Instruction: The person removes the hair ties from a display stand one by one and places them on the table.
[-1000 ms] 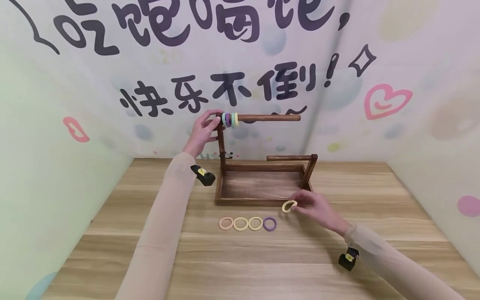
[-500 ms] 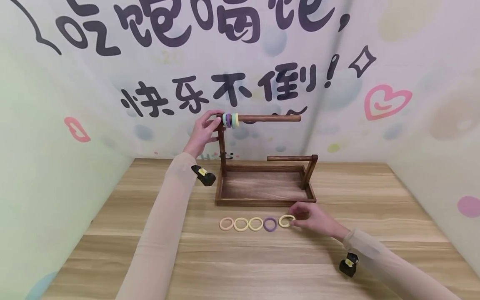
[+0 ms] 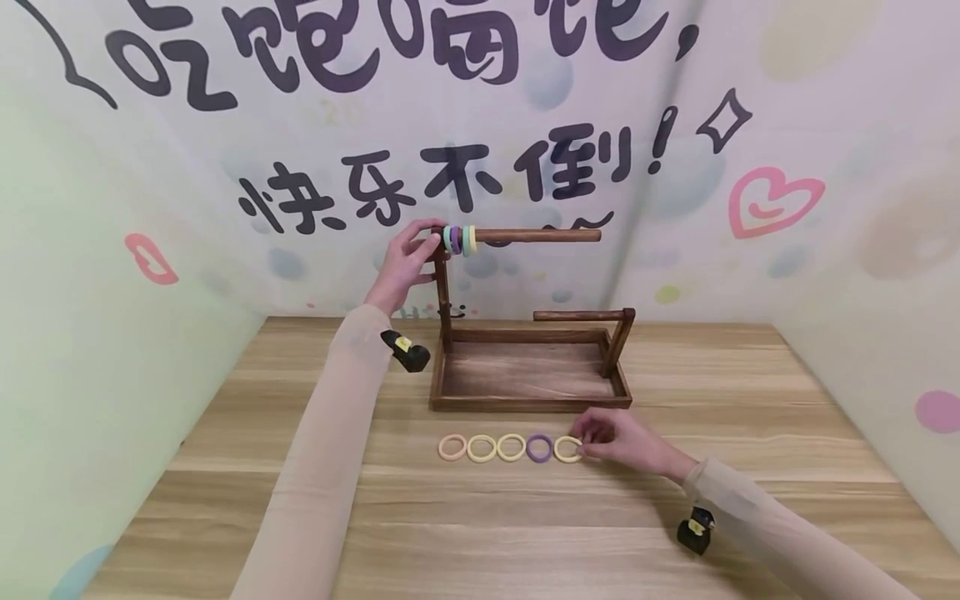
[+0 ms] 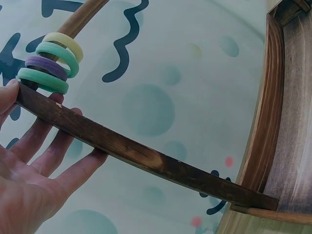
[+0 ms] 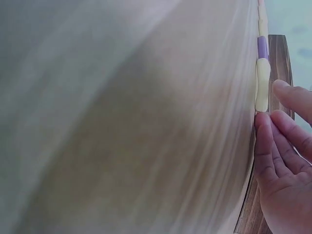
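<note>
My left hand [image 3: 407, 265] grips the top of the tall post of a dark wooden stand [image 3: 442, 292], thumb on one side and fingers on the other. Beside that hand, green, purple and yellow hair ties [image 4: 46, 68] hang on the stand's upper bar. On the table lies a row of hair ties: a pink one [image 3: 440, 450], two yellow ones, a purple one [image 3: 528, 454] and a yellow one [image 5: 262, 85] at the right end. My right hand [image 3: 626, 442] rests at this last tie; its fingertips touch the near edge and the thumb stands apart.
The stand's shallow tray [image 3: 517, 406] lies behind the row. A shorter bar [image 3: 577, 317] rises on a post at its right end. The wood-grain table [image 3: 480, 525] meets a printed wall sheet [image 3: 360, 250] at the back.
My right hand has brought the yellow hair tie down to the table and leftward, beside the purple one. Its fingers have loosened from the tie. My left hand stays on the post.
</note>
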Demonstrator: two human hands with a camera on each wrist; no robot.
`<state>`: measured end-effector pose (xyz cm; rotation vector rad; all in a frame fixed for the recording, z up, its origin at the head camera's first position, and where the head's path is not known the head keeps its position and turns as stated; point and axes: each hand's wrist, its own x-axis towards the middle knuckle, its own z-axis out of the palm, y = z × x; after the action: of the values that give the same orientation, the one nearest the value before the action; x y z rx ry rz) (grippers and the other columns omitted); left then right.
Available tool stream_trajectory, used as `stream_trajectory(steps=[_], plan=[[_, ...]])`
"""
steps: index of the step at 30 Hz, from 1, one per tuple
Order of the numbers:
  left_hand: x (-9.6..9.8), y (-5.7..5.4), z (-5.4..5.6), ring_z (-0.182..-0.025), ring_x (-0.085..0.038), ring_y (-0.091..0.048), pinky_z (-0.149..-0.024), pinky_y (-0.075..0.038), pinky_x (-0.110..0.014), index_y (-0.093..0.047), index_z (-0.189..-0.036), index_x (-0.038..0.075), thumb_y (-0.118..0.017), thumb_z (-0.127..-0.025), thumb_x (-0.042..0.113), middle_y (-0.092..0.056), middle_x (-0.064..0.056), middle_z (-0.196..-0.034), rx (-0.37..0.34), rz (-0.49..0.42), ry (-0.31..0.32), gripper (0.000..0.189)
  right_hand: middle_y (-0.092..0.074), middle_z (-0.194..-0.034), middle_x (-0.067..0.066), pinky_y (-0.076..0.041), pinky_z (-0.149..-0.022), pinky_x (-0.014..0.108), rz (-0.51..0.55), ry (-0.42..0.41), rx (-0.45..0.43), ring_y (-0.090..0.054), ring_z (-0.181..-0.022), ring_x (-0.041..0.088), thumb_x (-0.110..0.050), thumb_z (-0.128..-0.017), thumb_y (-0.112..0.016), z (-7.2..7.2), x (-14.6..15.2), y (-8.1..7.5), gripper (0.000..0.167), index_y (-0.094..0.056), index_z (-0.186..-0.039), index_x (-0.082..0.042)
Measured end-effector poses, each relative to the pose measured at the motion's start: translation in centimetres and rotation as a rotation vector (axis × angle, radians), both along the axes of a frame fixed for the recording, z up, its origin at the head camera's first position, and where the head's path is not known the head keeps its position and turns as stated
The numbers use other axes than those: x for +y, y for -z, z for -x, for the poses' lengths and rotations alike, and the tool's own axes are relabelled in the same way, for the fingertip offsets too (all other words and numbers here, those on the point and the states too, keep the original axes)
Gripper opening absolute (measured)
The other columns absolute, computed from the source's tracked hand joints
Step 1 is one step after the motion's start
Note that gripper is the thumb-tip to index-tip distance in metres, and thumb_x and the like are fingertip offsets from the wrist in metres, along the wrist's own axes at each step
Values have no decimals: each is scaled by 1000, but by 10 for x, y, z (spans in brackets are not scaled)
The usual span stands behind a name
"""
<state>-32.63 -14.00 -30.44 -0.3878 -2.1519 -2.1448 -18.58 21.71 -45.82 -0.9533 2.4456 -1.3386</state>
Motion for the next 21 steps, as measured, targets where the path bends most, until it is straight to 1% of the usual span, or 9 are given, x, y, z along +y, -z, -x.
stream_trajectory(steps=[2, 4, 6, 8, 10, 14, 16, 18, 21], plan=[[-1, 0, 0, -109, -33, -59, -90, -46, -59, -56, -127, 14, -54, -101, 21, -56, -19, -124, 1, 1, 1, 28, -65, -88, 10, -54, -69, 27, -1, -2, 22, -61, -78, 15, -1, -82, -74, 1, 0, -2, 21, -64, -100, 2], [-1, 0, -1, -109, -34, -59, -90, -46, -58, -56, -128, 14, -54, -100, 21, -56, -20, -125, 1, -1, 4, 29, -65, -88, 12, -54, -69, 27, -3, 6, 63, -61, -79, 15, 0, -83, -73, 2, -1, -6, 18, -64, -99, 3], [-1, -1, -1, -109, -34, -59, -90, -46, -58, -55, -129, 13, -54, -101, 22, -56, -20, -125, 4, 2, 7, 30, -66, -88, 13, -54, -70, 28, 0, 23, 107, -62, -79, 15, 1, -84, -72, 5, -1, -12, 16, -64, -97, 5], [-1, -1, -1, -108, -33, -59, -90, -46, -59, -55, -129, 14, -54, -101, 22, -56, -20, -125, 5, 4, 6, 29, -66, -89, 11, -54, -71, 28, 1, 53, 145, -62, -80, 16, -1, -85, -72, 9, -3, -20, 15, -65, -97, 4], [-1, -1, -1, -108, -33, -60, -90, -46, -59, -56, -129, 14, -53, -101, 21, -56, -19, -124, 5, 5, 8, 29, -67, -90, 8, -54, -72, 29, 4, 97, 164, -63, -80, 16, -3, -86, -71, 14, -4, -29, 14, -66, -97, 3], [0, 0, -1, -107, -33, -60, -90, -46, -58, -56, -128, 15, -52, -101, 20, -57, -18, -123, -1, -2, 8, 28, -68, -90, 3, -53, -69, 29, 8, 173, 196, -62, -78, 16, -8, -89, -70, 26, -9, -50, 14, -68, -99, 0], [0, 0, -1, -107, -33, -60, -89, -47, -58, -56, -128, 15, -52, -101, 20, -57, -18, -123, -1, -4, 3, 27, -68, -89, 3, -52, -66, 29, 11, 190, 220, -61, -76, 16, -9, -90, -69, 32, -13, -60, 12, -68, -100, -2], [0, 0, -1, -107, -33, -60, -89, -47, -58, -57, -127, 15, -52, -101, 20, -57, -18, -123, -2, -9, 0, 27, -68, -90, 3, -52, -65, 29, 22, 196, 243, -62, -76, 17, -9, -90, -69, 38, -18, -69, 12, -68, -100, -3], [0, -1, -1, -108, -33, -59, -89, -48, -57, -57, -127, 15, -53, -101, 20, -57, -18, -123, -4, -9, 1, 27, -69, -93, 3, -54, -70, 30, 34, 203, 272, -64, -80, 17, -11, -91, -68, 46, -28, -81, 13, -68, -102, -5]])
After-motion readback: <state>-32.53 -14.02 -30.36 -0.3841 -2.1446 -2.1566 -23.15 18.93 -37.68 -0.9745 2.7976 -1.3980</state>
